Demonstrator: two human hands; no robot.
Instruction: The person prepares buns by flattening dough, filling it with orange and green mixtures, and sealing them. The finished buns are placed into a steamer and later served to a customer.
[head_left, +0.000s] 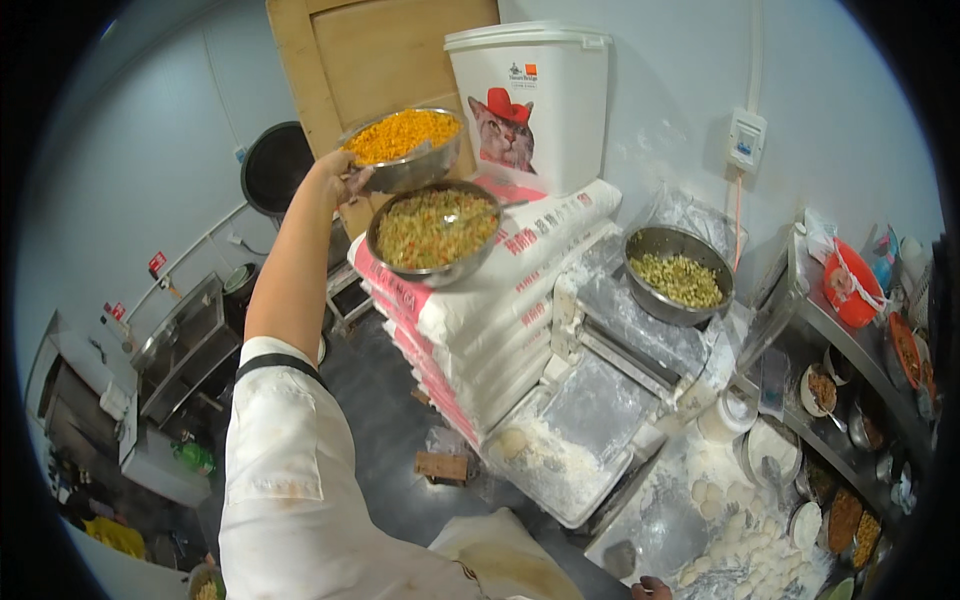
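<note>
With my left arm stretched out, my left hand (343, 177) grips the near side of a steel bowl (412, 169) heaped with orange shredded filling. Just below it, a second steel bowl (450, 274) of chopped greenish filling with red bits and a spoon stands on stacked white and pink flour sacks (480, 322). My right hand (651, 588) is at the bottom edge, by the floured worktop (652, 502); only its fingers show, and what it does is unclear. A third steel bowl (675, 311) with chopped green filling sits on a floured dough machine (600, 397).
A white lidded bin (577, 112) stands on the sacks against the wall. Dough pieces (750, 551) lie on the worktop at lower right. A steel shelf (840, 337) at right holds a red basket (851, 289) and several bowls. A small wooden stool (441, 466) stands on the floor.
</note>
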